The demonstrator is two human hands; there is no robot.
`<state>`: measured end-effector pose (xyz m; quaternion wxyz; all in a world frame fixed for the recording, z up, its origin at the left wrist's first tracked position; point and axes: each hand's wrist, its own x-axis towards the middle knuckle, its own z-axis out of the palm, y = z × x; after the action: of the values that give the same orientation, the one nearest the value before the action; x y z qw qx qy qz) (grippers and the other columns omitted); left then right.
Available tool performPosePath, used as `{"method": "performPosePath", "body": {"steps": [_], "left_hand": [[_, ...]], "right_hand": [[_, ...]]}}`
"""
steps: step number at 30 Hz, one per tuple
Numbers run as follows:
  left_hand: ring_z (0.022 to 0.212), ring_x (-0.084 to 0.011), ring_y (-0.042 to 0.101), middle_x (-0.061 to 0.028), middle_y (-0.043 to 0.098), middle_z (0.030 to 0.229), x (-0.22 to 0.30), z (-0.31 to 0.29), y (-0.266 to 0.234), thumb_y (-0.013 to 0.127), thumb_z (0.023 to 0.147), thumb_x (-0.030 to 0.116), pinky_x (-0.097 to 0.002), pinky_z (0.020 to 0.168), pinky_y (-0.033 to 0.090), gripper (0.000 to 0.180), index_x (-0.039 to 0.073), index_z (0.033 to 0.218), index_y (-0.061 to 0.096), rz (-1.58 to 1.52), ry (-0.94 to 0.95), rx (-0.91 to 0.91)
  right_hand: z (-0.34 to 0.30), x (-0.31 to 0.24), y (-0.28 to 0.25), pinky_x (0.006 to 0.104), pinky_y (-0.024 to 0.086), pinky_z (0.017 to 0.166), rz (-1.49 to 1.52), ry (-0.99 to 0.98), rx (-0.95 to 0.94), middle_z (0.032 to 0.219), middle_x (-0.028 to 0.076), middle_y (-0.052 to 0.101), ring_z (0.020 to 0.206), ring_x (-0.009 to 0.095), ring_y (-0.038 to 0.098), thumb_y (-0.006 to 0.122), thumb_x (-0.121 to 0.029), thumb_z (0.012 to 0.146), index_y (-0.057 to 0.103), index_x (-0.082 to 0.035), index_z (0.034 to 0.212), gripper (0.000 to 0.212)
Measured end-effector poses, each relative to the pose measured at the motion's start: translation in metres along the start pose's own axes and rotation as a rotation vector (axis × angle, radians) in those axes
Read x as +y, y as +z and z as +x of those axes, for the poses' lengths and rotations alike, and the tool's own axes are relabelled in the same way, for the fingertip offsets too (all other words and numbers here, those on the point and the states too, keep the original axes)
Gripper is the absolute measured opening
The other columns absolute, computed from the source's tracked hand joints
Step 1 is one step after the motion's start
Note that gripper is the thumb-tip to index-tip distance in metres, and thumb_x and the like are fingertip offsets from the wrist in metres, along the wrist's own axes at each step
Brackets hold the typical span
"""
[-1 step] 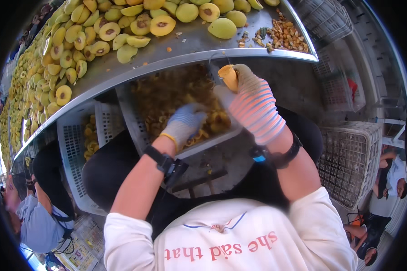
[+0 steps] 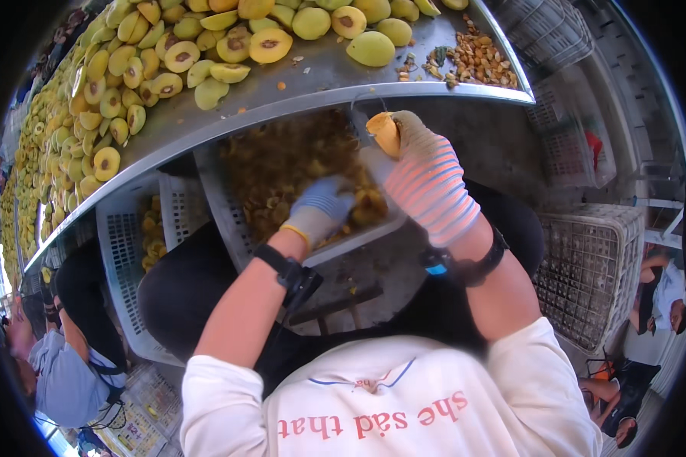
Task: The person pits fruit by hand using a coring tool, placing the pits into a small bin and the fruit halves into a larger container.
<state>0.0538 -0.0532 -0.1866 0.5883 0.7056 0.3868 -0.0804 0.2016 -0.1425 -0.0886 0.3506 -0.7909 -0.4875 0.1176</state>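
Observation:
My right hand (image 2: pixel 427 171), in a striped knit glove, is closed around a tan, wooden-looking handle (image 2: pixel 384 134) below the table's front edge. A thin curved wire shows just above that handle; whether the two are joined I cannot tell. My left hand (image 2: pixel 322 206), gloved in grey-blue with a yellow cuff, is over the crate (image 2: pixel 225 206) of brownish-yellow fruit pieces (image 2: pixel 270 171) between my knees. Its fingers are smeared by motion, so what they hold is hidden. Halved yellow-green fruits (image 2: pixel 181 57) with brown centres lie heaped on the metal table (image 2: pixel 305 80).
Small orange-brown pits (image 2: pixel 484 61) lie at the table's right corner. A white crate (image 2: pixel 129 251) with fruit pieces stands left of my knee, and a grey mesh crate (image 2: pixel 591 274) to the right. Other people (image 2: pixel 68 373) sit at both sides.
My left hand and forearm have shifted slightly to the right and away from me over the crate. The right hand stays nearly still with the tan handle.

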Motion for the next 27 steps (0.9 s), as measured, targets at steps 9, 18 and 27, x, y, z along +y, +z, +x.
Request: {"method": "performPosePath", "body": {"steps": [9, 18, 27], "left_hand": [[0.118, -0.0418, 0.055, -0.0230, 0.058, 0.129, -0.044, 0.051, -0.013, 0.051, 0.092, 0.042, -0.0453, 0.095, 0.048, 0.052, 0.005, 0.128, 0.056, 0.585, -0.159, 0.131], [0.130, -0.0402, 0.047, -0.0203, 0.046, 0.145, -0.068, 0.055, 0.017, 0.050, 0.092, 0.049, -0.0447, 0.105, 0.042, 0.063, 0.011, 0.142, 0.046, 0.530, -0.298, 0.232], [0.119, -0.0403, 0.054, -0.0231, 0.057, 0.130, -0.019, 0.066, 0.034, 0.048, 0.094, 0.042, -0.0441, 0.099, 0.044, 0.049, 0.008, 0.129, 0.057, 0.277, -0.161, 0.042]], "right_hand": [[-0.023, 0.026, -0.047, 0.0356, 0.052, 0.063, 0.128, 0.028, 0.097, 0.078, 0.017, 0.067, 0.067, 0.036, 0.063, 0.079, -0.011, 0.077, 0.061, -0.003, 0.102, 0.032], [-0.027, 0.036, -0.069, 0.0327, 0.051, 0.064, 0.257, 0.196, 0.058, 0.076, 0.012, 0.066, 0.063, 0.025, 0.062, 0.079, -0.011, 0.077, 0.061, -0.003, 0.101, 0.031], [-0.029, 0.034, -0.060, 0.0306, 0.051, 0.068, 0.234, 0.135, 0.032, 0.079, 0.011, 0.067, 0.066, 0.020, 0.061, 0.079, -0.010, 0.077, 0.061, -0.002, 0.103, 0.033]]}}
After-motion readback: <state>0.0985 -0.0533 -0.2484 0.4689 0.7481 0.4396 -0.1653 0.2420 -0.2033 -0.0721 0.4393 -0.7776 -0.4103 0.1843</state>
